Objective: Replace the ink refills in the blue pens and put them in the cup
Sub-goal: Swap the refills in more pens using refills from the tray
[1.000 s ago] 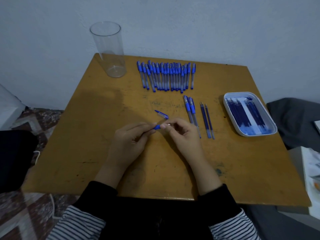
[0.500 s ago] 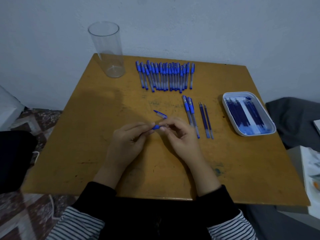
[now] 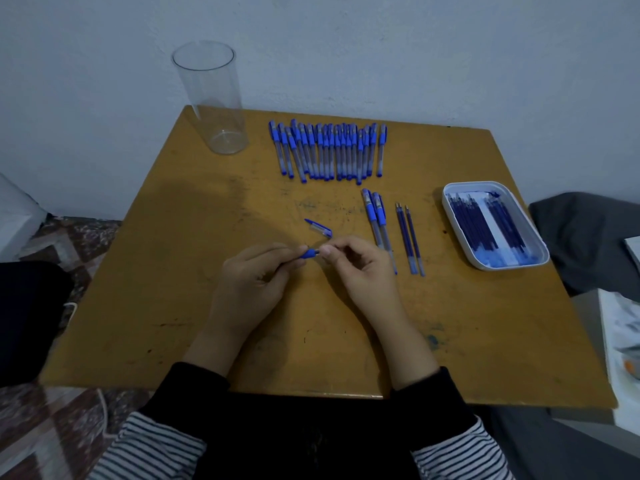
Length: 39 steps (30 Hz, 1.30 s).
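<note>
Long black sleeves (image 3: 426, 386), with black-and-white striped fabric (image 3: 159, 445) nearer the body.

Blue pens, loose refills and a clear cup laid out on the desk

One blue pen (image 3: 309, 253), its cap off, is held level between the left hand (image 3: 252, 282) and the right hand (image 3: 356, 268), only its blue grip end showing; its clear cap with a blue clip (image 3: 318, 227) lies just beyond the fingers. A tight row of capped blue pens (image 3: 329, 150) lies at the far middle of the desk (image 3: 207, 271), caps pointing away. Two more capped pens (image 3: 377, 220) lie side by side right of the hands, with two bare refills (image 3: 410, 240) just beside them. More dark blue refills (image 3: 474, 223) fill a white tray (image 3: 474, 184) at the right. The tall clear cup (image 3: 214, 105) stands upright at the far left corner.
</note>
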Each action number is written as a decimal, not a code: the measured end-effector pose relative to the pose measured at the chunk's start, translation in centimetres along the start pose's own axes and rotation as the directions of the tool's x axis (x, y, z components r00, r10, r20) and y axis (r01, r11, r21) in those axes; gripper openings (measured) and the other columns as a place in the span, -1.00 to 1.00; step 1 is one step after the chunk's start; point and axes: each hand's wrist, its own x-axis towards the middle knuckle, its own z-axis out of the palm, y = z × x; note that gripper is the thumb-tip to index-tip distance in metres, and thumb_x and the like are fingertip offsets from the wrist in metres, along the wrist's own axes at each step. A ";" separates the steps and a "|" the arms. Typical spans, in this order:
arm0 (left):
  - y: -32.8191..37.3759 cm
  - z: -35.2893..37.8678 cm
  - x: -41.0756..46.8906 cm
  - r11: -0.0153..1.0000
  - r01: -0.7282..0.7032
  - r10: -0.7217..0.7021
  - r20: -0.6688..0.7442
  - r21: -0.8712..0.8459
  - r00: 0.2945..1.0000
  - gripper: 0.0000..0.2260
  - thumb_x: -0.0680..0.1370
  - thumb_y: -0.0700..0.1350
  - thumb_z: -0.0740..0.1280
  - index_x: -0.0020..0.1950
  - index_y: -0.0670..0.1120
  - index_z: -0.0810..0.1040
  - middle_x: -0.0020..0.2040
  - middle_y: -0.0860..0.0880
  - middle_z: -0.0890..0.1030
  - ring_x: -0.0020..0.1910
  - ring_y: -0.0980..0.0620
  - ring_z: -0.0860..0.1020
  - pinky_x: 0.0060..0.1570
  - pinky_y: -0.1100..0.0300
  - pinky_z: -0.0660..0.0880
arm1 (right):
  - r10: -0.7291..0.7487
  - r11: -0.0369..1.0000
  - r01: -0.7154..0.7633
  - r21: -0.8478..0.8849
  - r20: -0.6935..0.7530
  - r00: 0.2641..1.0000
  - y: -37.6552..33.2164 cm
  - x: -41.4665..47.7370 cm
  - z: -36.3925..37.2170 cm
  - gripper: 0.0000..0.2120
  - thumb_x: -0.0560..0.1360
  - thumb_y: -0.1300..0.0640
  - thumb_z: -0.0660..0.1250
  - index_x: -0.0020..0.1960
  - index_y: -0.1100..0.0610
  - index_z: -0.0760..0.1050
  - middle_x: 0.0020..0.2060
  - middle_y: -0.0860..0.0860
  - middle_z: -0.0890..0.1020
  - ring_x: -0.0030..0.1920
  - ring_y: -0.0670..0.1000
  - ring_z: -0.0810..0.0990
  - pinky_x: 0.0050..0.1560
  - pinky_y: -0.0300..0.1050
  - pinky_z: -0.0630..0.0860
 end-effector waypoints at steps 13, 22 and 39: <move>-0.1 0.1 0.0 1.000 -0.007 0.007 -0.005 0.001 1.000 -0.84 0.50 -0.26 0.53 0.06 -0.15 0.74 -0.01 0.04 0.71 -0.05 0.14 0.65 -0.03 0.24 0.58 | 0.079 0.993 -0.080 0.089 0.011 0.997 -0.5 0.0 0.1 -0.91 0.52 0.22 0.42 0.00 0.09 0.65 -0.11 -0.02 0.68 -0.06 -0.06 0.63 0.01 -0.24 0.56; -0.4 0.2 -0.1 0.999 0.007 -0.005 -0.044 0.036 0.999 -0.87 0.54 -0.25 0.47 0.07 -0.16 0.74 -0.01 0.00 0.71 -0.05 0.06 0.66 -0.04 0.15 0.59 | 0.145 0.982 -0.139 0.126 -0.043 0.988 -0.9 0.5 0.0 -0.87 0.54 0.18 0.41 0.07 0.14 0.66 -0.11 -0.07 0.69 -0.07 -0.18 0.63 -0.03 -0.33 0.52; -0.3 -0.1 0.3 0.974 0.224 -0.220 -0.140 0.013 0.965 -0.84 0.56 -0.25 0.45 0.12 -0.14 0.72 0.04 0.03 0.71 0.02 0.08 0.66 -0.01 0.00 0.62 | 0.063 0.933 -0.150 -0.328 -0.262 0.963 0.3 2.6 2.0 -0.81 0.48 0.24 0.46 0.08 0.11 0.67 -0.08 -0.06 0.67 -0.08 -0.20 0.55 -0.04 -0.52 0.41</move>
